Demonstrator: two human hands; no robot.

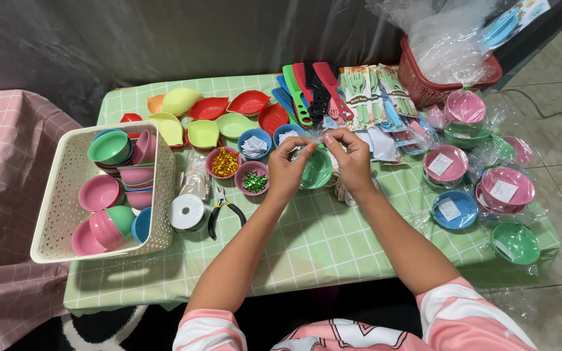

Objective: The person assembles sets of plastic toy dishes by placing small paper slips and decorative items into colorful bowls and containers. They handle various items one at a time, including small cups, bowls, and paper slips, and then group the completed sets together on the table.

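My left hand [287,168] and my right hand [351,159] are raised together over the middle of the table. Both pinch the gathered top of a clear plastic wrap around a green bowl [317,170], which hangs between them just above the green checked tablecloth [307,240]. The fingertips nearly meet above the bowl. Close to the left hand stand a pink bowl of green bows [253,182], a pink bowl of gold bows [224,162] and blue bowls with small white paper slips [254,144].
A white basket [60,214] of pink, green and blue bowls stands at left, with a ribbon roll [187,212] and black pliers [221,211] beside it. Wrapped bowls [507,188] lie at right; leaf dishes [208,109], spatulas [310,91] and a red basket [424,84] at the back.
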